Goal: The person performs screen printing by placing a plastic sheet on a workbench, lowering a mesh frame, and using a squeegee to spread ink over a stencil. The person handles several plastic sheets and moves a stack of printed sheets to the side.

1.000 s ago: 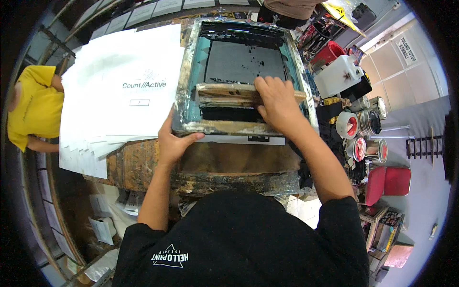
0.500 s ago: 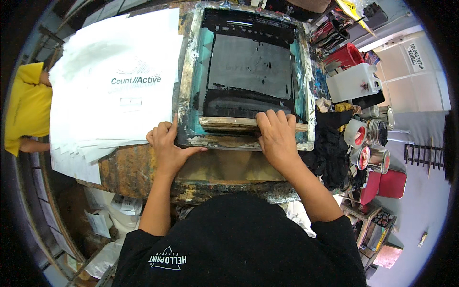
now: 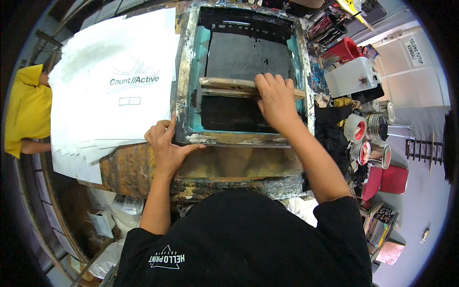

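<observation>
A silk screen (image 3: 244,57) in a worn, paint-stained frame (image 3: 184,81) lies on the table, its mesh coated with wet black ink. My right hand (image 3: 277,100) is closed over the wooden handle of a squeegee (image 3: 224,86), which lies crosswise on the mesh around mid-height. Below the blade the mesh is solid black. At the frame's near left corner rests my left hand (image 3: 165,146), thumb stretched along the near edge and index finger up the left side, spread apart. The blade's edge is mostly hidden under the handle.
Left of the screen lies a fanned stack of printed white paper (image 3: 91,110). Black cloth (image 3: 330,138), open ink cans (image 3: 380,155), a white jug (image 3: 351,76) and a red bucket (image 3: 344,50) crowd the right side. A person in yellow (image 3: 31,110) is at the far left.
My right hand has pushed the squeegee away from me, from the screen's near end to about its middle. My left hand has stayed at the corner.
</observation>
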